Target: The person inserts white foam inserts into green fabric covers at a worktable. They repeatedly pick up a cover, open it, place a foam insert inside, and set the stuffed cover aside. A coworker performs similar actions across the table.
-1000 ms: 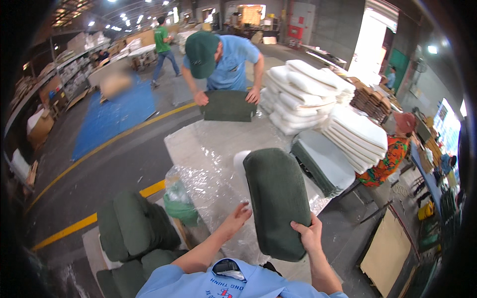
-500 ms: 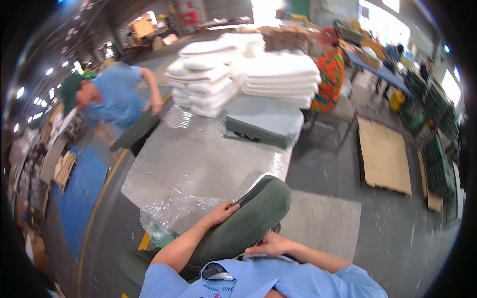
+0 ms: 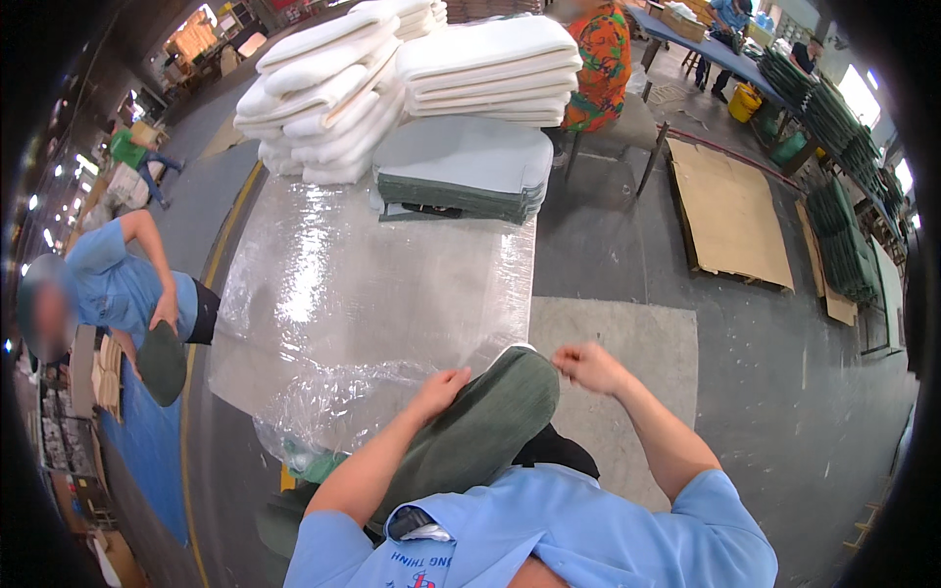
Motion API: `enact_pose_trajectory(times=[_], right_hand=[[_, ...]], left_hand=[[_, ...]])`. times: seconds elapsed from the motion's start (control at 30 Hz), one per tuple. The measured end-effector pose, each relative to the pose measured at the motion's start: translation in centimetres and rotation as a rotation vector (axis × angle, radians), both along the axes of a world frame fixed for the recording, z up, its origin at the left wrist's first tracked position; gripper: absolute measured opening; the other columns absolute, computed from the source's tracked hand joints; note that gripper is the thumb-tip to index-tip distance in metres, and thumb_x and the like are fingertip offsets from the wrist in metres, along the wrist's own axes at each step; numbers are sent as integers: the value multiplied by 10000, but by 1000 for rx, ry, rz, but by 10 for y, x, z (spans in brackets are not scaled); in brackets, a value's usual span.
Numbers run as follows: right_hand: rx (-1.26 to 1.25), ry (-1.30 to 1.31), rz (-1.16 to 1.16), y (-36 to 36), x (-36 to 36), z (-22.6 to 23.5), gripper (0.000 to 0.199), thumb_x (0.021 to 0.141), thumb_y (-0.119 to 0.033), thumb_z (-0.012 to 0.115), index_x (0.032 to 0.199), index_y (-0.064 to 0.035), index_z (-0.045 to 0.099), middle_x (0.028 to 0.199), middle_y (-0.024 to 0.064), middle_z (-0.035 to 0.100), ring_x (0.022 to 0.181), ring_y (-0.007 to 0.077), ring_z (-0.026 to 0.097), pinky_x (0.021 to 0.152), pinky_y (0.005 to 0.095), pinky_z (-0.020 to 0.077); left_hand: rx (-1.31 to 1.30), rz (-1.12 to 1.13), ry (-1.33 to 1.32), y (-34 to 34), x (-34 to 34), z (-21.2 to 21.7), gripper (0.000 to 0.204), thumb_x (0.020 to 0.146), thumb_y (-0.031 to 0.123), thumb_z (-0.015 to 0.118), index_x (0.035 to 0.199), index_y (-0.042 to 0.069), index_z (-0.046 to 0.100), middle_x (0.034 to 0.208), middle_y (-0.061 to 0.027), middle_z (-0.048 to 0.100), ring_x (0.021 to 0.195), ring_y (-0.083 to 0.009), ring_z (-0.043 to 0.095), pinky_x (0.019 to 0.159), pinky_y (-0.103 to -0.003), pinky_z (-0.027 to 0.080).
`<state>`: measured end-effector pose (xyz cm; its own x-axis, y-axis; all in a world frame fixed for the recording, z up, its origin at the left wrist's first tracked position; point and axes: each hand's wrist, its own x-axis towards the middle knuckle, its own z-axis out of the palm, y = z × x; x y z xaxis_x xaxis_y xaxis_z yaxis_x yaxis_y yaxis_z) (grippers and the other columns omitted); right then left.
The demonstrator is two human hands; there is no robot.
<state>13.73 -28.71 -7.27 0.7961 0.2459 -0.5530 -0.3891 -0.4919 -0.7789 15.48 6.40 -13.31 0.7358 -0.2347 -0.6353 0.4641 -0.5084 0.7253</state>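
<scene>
A long dark green cushion [image 3: 490, 416] with a rounded end lies tilted in front of my body. A white strip shows along its far edge. My left hand [image 3: 441, 392] grips the cushion's left edge, thumb on top and the other fingers mostly hidden. Just off the rounded end, my right hand [image 3: 588, 368] is closed with bent fingertips together; anything in them is too small to see. Beyond the cushion stands a table [image 3: 392, 265] covered with clear plastic film, its near edge bunched loosely beside my left forearm.
Folded white padding [image 3: 490, 64] is stacked at the table's far end, behind a pile of grey-green pieces [image 3: 461, 157]. A co-worker [image 3: 127, 274] at left holds a green piece [image 3: 162, 363]. Cardboard [image 3: 730, 216] lies on the right floor, near a chair [image 3: 622, 132].
My right hand has moved from under the cushion's near right side to beyond its rounded end. My left hand keeps its grip. The co-worker appears farther left, holding the green piece upright.
</scene>
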Motion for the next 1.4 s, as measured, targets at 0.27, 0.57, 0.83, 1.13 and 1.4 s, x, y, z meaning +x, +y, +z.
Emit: enact_pose_trajectory(times=[0.27, 0.57, 0.83, 1.13, 1.4], right_hand=[[-39, -137, 273, 46, 75, 7, 251, 1012, -228, 671, 1139, -39, 779, 949, 101, 771, 880, 196, 691, 814, 358, 547], [166, -118, 431, 28, 60, 31, 146, 974, -132, 726, 1089, -66, 785, 1007, 70, 723, 904, 183, 668, 804, 351, 538], [172, -169, 509, 18, 58, 44, 156, 1011, -124, 688, 1126, -62, 772, 1069, 85, 684, 901, 226, 672, 821, 357, 552], [67, 26, 737, 45, 107, 28, 255, 982, -147, 675, 1222, -89, 743, 857, 81, 681, 820, 192, 628, 737, 366, 523], [33, 150, 980, 68, 121, 42, 369, 981, -74, 587, 1319, -133, 722, 1128, 138, 761, 1024, 234, 705, 897, 390, 539]], left_hand=[[-237, -114, 306, -42, 41, 5, 431, 1042, 410, 697, 1213, 19, 758, 1023, -13, 745, 879, -96, 662, 783, -299, 541], [-326, -170, 203, -57, 21, 47, 350, 970, 281, 784, 1198, 16, 767, 1003, -35, 774, 877, -117, 697, 788, -300, 545], [133, -199, -999, -79, -20, 63, 198, 871, 156, 784, 792, 77, 622, 767, -101, 605, 731, -333, 639, 665, -472, 513], [98, -207, -1119, -78, -21, 56, 188, 861, 136, 782, 812, 78, 610, 793, -87, 583, 727, -304, 615, 660, -446, 491], [75, -111, -1111, -75, -21, 69, 217, 865, 156, 789, 808, 69, 599, 778, -94, 567, 724, -308, 607, 665, -450, 495]])
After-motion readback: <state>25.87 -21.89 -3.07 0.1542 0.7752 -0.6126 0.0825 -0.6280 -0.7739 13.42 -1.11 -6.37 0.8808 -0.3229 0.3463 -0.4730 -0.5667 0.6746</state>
